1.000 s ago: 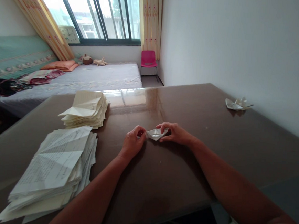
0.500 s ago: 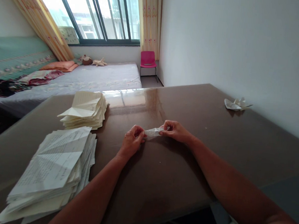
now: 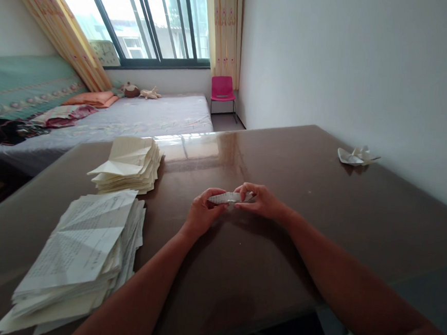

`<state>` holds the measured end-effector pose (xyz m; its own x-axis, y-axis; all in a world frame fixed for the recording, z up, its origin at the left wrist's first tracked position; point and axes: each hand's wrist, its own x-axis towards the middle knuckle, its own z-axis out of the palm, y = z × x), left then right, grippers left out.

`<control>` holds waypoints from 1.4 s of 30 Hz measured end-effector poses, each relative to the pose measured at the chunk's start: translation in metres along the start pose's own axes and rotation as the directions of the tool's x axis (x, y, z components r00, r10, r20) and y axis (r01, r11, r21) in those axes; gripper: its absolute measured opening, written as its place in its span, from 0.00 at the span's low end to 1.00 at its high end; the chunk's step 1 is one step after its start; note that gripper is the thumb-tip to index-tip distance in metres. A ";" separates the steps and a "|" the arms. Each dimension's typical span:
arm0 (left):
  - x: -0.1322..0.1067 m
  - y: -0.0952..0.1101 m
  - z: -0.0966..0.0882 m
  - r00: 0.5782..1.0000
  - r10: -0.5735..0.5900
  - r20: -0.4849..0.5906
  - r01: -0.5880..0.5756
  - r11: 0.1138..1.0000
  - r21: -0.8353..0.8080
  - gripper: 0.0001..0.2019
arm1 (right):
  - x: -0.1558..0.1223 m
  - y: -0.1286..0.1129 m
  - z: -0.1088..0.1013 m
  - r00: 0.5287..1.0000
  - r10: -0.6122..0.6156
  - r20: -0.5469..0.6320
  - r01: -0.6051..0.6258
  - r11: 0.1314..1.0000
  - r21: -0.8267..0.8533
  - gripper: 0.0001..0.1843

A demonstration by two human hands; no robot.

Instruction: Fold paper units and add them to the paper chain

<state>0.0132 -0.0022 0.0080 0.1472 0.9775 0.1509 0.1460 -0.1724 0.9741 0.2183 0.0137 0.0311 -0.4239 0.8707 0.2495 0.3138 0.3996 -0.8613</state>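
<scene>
Between my hands, just over the brown table (image 3: 235,261), is a small folded paper (image 3: 224,198) with rows of writing on it. My left hand (image 3: 203,210) grips its left end, thumb below and fingers above. At the right end, my right hand (image 3: 257,200) pinches the same paper, its bent index finger pressing on top. The fingers partly cover the paper, so its full shape is hidden. To the left lie a large stack of creased written sheets (image 3: 82,244) and, behind it, a smaller stack of cream sheets (image 3: 129,160).
A folded white paper piece (image 3: 354,156) rests on the table's far right, near the wall. Beyond the table are a bed (image 3: 166,109) with soft toys and pillows, a pink chair (image 3: 222,89) and a curtained window.
My left hand has shifted slightly right and spread its grip along the paper. The strip held flat between the fingertips now looks opened into a thicker, boat-like shape.
</scene>
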 end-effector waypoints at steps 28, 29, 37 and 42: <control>-0.002 0.009 0.003 0.994 -0.102 0.047 0.100 0.994 0.046 0.17 | 0.002 0.010 -0.001 0.984 0.132 0.121 -0.136 0.991 0.019 0.18; -0.002 0.008 0.003 0.992 -0.118 0.047 0.118 0.993 0.004 0.18 | 0.003 0.011 0.000 0.983 0.145 0.115 -0.151 0.988 0.041 0.16; -0.004 0.012 0.007 0.967 -0.251 0.049 0.254 0.920 -0.300 0.25 | 0.005 0.008 0.001 0.975 0.220 0.039 -0.223 0.951 0.215 0.19; -0.003 0.013 0.006 0.969 -0.247 0.008 0.227 0.880 -0.418 0.25 | 0.005 0.010 0.005 0.937 0.348 -0.021 -0.300 0.835 0.461 0.25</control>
<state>0.0205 -0.0082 0.0189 0.1144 0.9889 -0.0952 -0.2466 0.1211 0.9615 0.2150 0.0210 0.0210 -0.2702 0.9611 -0.0569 -0.0027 -0.0599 -0.9982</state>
